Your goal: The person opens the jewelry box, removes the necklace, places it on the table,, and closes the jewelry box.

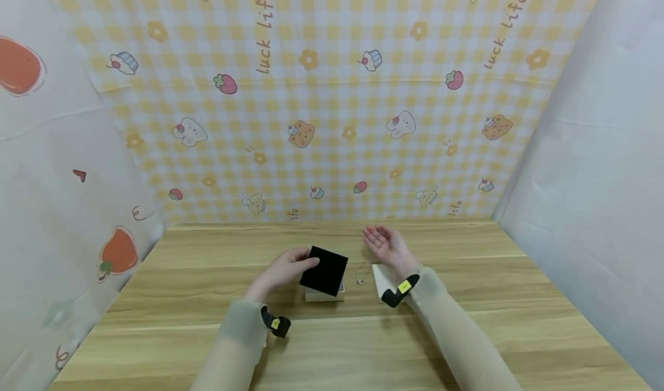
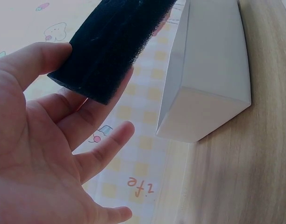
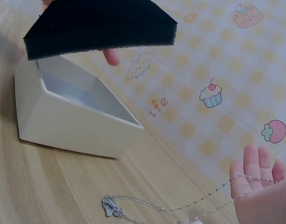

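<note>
My left hand [image 1: 284, 271] pinches a square black foam pad [image 1: 324, 271] by one side, thumb on top and fingers beneath. Tilted, the pad is raised over a white open-topped box [image 3: 82, 116], whose hollow inside shows in the right wrist view. To the right of the box, a silver necklace [image 3: 111, 206] with a small pendant cluster is on the table. My right hand [image 1: 388, 247] is palm up beyond it, fingers relaxed. The necklace chain crosses those fingers in the right wrist view; whether they hold it I cannot tell.
A flat white piece [image 1: 381, 281], maybe the lid, lies under my right wrist, partly hidden. The wooden table [image 1: 207, 299] ends at a yellow checked cloth [image 1: 332, 166] behind, with pale cloth walls at both sides.
</note>
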A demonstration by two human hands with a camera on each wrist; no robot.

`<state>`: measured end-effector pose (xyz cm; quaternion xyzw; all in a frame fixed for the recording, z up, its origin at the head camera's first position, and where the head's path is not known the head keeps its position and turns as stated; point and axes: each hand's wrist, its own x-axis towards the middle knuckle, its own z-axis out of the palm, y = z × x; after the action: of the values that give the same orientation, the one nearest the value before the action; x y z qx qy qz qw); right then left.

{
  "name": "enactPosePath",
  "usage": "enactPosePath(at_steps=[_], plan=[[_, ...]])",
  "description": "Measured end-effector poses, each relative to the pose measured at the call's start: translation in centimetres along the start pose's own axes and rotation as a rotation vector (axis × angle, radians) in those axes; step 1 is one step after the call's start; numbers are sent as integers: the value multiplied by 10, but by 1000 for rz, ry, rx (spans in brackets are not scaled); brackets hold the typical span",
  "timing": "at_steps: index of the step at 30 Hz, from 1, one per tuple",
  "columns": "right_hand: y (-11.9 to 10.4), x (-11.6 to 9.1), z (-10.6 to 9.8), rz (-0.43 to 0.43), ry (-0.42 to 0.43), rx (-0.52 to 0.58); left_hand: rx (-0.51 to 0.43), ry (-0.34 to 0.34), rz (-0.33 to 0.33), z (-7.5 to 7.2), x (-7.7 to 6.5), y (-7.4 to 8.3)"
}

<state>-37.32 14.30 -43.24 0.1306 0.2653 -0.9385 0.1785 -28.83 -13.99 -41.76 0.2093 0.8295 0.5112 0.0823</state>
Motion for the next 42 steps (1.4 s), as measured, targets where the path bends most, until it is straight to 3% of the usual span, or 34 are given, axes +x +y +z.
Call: enactPosePath(at_steps=[29,42], plan=[[-8,9,-10,-45,67,-60,8,15,-16,1,1,-2],[-11,12,-14,-40,38,-96,15,1,-5,0,0,-1]])
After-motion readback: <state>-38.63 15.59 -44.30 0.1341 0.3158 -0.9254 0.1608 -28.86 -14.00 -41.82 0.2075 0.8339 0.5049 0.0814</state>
